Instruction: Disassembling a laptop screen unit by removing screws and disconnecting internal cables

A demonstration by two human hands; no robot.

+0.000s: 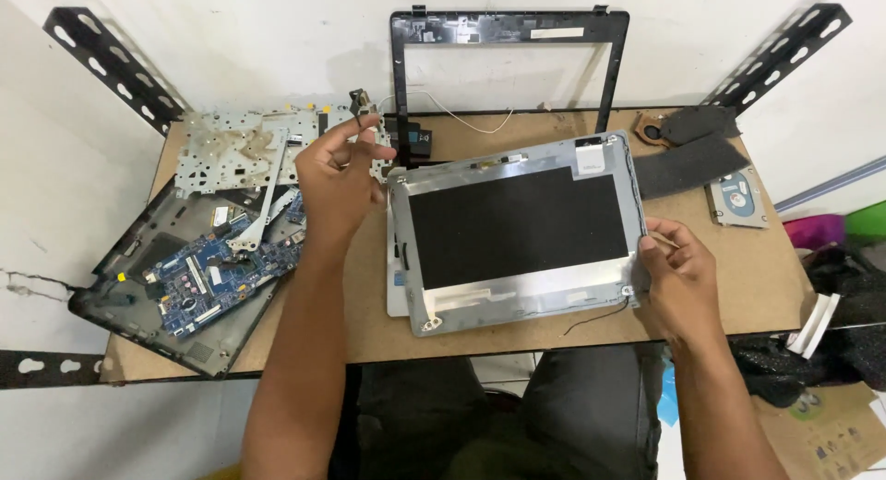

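brown board makes up the surface [369, 337], and on it the silver screen lid [517, 231] lies flat with its dark back panel up, one corner past the front edge. that overhang is the main risk: a push from the right could tip the lid off the surface, and the thin black wire [595, 318] trailing below it could snag and tear. the open laptop base [180, 282] with its blue circuit board [217, 277] hangs over the left edge too, so a knock from the forearm might send it down. the black screen frame [508, 60] leans upright on the wall behind. the right hand [681, 282] rests on the lid's right edge, fingers curled loosely, thumb on top, touching rather than clamping. the left hand [340, 177] is lifted above the surface, its grip nearly closed, pinching a small metal hinge [361, 102] by the fingertips; such a light pinch could let it drop among the parts.
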